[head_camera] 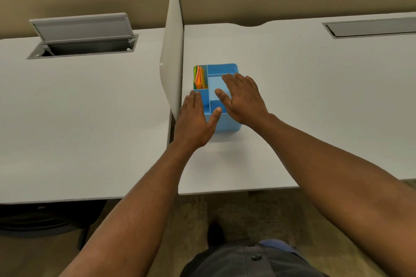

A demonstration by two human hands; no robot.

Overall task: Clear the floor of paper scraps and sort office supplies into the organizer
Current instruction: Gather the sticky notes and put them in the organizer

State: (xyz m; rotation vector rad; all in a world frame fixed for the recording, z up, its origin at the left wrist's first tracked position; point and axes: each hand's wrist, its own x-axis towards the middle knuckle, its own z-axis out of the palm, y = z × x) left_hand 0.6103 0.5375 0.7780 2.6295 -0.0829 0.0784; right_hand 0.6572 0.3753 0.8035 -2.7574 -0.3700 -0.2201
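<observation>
A light blue desk organizer (221,68) with several compartments stands on the right-hand white desk, close to the divider. Its back left compartment holds orange and green paper notes (199,77), standing on edge. My left hand (194,119) lies flat against the organizer's near left corner, fingers together, thumb touching the front rim. My right hand (244,98) hovers over the organizer's right side with fingers spread, covering part of the middle compartments. Neither hand holds anything. No loose scraps show on the floor.
A white divider panel (172,63) stands between two white desks (78,119) (315,96). The left desk has an open cable hatch (83,33), the right a closed one (371,27). A dark chair base (33,220) sits under the left desk; carpet lies below.
</observation>
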